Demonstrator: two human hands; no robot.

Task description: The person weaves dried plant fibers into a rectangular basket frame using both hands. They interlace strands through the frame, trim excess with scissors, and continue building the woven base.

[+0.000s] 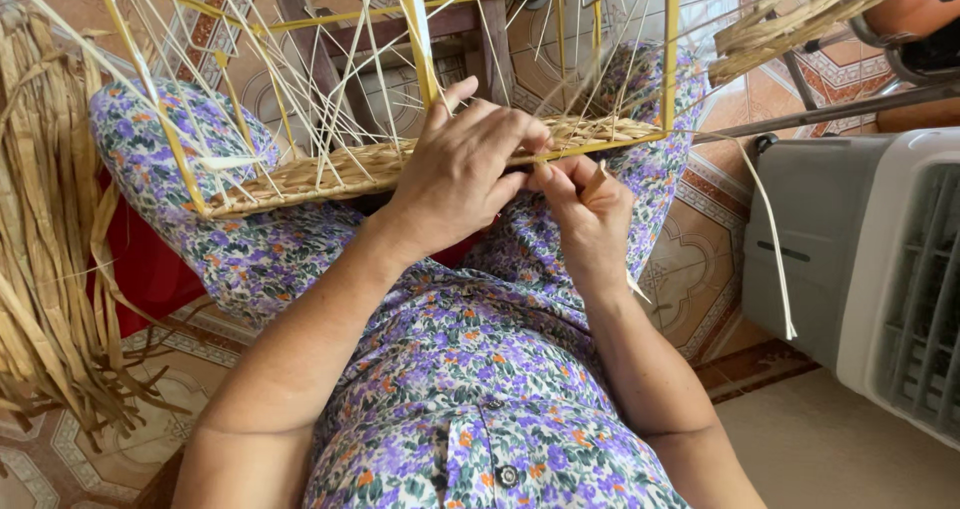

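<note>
Left hand: the left hand (462,174) lies over the near edge of the woven band (400,164), fingers curled down onto it and pressing it against the yellow frame (420,39).
Right hand: the right hand (590,209) is just beside the left, fingertips pinched on a thin pale strand (775,239) at the band's edge; the exact grip is partly hidden by the left hand, so it seems a pinch rather than a full clench.
Woven band: a strip of plaited straw running along the frame's lower bar, resting across the person's lap.
Upright strands: many pale thin strands rise from the band, fanning through the frame.
Loose strand: it trails from the hands out to the right and hangs down in front of the grey fan unit (860,269).
Left side: a bundle of dry straw (45,229) hangs beside the knee.
Clothing: a purple flowered dress (470,389) covers lap and knees.
Floor: patterned tiles (690,269).
</note>
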